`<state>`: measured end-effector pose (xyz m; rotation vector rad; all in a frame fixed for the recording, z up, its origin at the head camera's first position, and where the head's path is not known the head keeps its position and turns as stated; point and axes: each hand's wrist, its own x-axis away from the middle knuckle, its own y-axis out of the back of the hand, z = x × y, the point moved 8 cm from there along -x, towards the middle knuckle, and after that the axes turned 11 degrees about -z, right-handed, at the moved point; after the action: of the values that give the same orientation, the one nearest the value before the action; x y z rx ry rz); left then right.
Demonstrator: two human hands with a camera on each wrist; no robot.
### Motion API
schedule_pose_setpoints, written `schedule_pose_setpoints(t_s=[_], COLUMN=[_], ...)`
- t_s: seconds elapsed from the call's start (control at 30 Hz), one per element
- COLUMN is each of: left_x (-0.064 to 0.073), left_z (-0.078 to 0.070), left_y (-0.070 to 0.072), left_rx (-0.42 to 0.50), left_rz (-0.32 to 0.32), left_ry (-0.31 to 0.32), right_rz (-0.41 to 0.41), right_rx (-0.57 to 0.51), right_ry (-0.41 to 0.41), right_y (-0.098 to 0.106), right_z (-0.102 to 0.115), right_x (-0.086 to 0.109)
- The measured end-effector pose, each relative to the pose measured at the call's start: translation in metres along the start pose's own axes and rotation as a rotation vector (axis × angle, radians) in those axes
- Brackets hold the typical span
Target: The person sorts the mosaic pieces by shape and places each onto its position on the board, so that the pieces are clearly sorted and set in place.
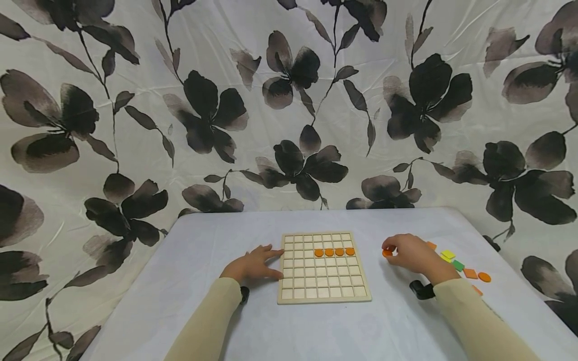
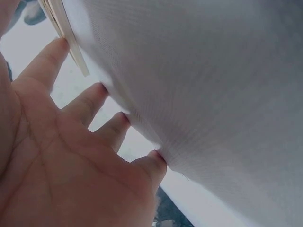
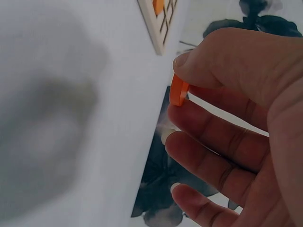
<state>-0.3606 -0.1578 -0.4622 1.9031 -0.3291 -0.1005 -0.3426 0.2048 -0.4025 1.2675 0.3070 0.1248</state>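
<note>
Backdrop: white floral cloth (image 1: 370, 170) behind white-covered table (image 1: 262, 333).
Left hand (image 1: 253, 264): fingers spread, thumb and forefinger touching board's left edge.
Board (image 1: 300, 292): pale grid; four orange discs (image 1: 329, 252) in one row, right end.
Right hand (image 1: 413, 255): pinching orange disc (image 3: 178, 91), right of board.
Loose pieces (image 1: 470, 274): orange, yellow, green; partly hidden by right arm, count uncertain.

Free gap, right grip (image 1: 408, 258) to board (image 1: 311, 272); left grip (image 1: 253, 265) blocks opposite side.

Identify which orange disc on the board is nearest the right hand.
The rightmost disc on the board, in its end column; the other three discs sit farther left.
</note>
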Motion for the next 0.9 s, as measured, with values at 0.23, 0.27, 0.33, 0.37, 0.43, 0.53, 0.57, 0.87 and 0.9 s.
schedule_pose_setpoints(t_s=[0.23,0.27,0.33,0.37,0.43,0.53,0.57,0.87,0.9], left_x=[-0.002,-0.002,-0.003,-0.004,-0.005,-0.005,-0.004,-0.002,-0.002], left_z=[0.002,0.003,0.005,0.005,0.006,0.006,0.005,0.002,0.001], left_y=[-0.002,-0.002,-0.003,-0.004,-0.005,-0.006,-0.006,-0.001,-0.001], left_rx=[-0.016,-0.019,-0.022,-0.021,-0.018,-0.014,-0.014,-0.019,-0.02], left_rz=[-0.001,-0.001,-0.004,-0.007,-0.01,-0.009,-0.009,-0.003,-0.002], left_ry=[0.0,0.003,0.008,0.01,0.011,0.007,0.007,-0.003,-0.003], right_rz=[-0.005,-0.008,-0.015,-0.02,-0.025,-0.027,-0.026,-0.035,-0.037], right_rx=[0.017,0.019,0.018,0.017,0.017,0.014,0.012,0.017,0.016], right_ry=[0.021,0.026,0.038,0.042,0.054,0.066,0.067,0.107,0.117], right_y=[-0.003,-0.003,-0.005,-0.006,-0.007,-0.009,-0.01,-0.014,-0.014], right_z=[0.014,0.015,0.019,0.021,0.025,0.031,0.033,0.054,0.057], right_x=[-0.006,-0.007,-0.01,-0.011,-0.013,-0.017,-0.018,-0.028,-0.029])
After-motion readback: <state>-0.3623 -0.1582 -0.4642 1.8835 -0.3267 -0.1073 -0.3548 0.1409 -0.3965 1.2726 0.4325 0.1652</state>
